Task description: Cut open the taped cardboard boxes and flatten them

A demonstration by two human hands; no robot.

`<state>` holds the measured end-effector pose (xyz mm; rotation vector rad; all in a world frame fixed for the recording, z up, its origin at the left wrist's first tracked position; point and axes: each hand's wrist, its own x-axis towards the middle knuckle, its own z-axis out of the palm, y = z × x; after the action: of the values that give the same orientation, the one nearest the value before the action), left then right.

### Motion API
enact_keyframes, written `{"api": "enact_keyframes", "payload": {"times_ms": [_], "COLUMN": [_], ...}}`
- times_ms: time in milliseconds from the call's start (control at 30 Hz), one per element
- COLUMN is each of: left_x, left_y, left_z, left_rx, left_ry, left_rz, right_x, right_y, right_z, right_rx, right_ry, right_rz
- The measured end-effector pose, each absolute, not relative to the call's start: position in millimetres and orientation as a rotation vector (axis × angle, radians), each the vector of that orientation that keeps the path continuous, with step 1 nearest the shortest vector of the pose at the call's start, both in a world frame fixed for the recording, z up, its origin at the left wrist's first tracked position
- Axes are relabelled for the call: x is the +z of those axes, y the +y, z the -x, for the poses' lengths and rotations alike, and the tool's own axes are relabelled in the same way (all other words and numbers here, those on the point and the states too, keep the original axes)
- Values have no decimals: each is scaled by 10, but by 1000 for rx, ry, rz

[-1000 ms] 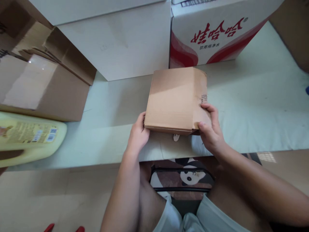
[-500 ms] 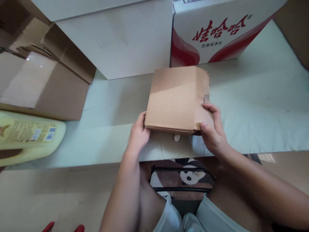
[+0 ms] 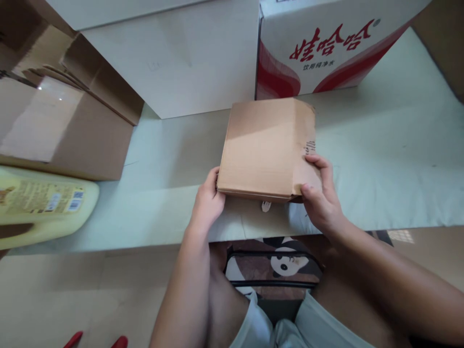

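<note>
A small brown cardboard box (image 3: 259, 145) is held between both hands over the front part of the table. My left hand (image 3: 209, 200) grips its near left corner, the fingers partly hidden behind the side. My right hand (image 3: 322, 193) is closed on the near right side, thumb and a finger lying on the creased side panel below some dark printing. Under the box's near edge a small white object (image 3: 266, 206) peeks out; its kind is unclear.
Pale green cloth covers the table (image 3: 163, 208). Behind the box stand a large white box (image 3: 188, 63) and a red-and-white water carton (image 3: 315, 53). Brown cartons (image 3: 97, 135) and a yellow jug (image 3: 47, 208) are at left. A panda-printed item (image 3: 286, 261) sits below the edge.
Almost nothing differs. Both hands keep the same grip, and the cardboard box stays in the same place.
</note>
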<state>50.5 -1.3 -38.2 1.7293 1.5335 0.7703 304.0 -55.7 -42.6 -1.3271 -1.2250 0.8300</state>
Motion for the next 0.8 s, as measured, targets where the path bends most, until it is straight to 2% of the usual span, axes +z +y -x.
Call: {"api": "enact_keyframes", "payload": {"times_ms": [800], "left_x": [-367], "left_y": [-25], "left_z": [-507], "left_rx": [765], "left_ry": [1527], "left_rz": [-1736], "right_x": [-422], "right_y": [-559], "right_z": [-3028], "right_rx": [842], "right_ry": [-1211], "right_rz": [1333]}}
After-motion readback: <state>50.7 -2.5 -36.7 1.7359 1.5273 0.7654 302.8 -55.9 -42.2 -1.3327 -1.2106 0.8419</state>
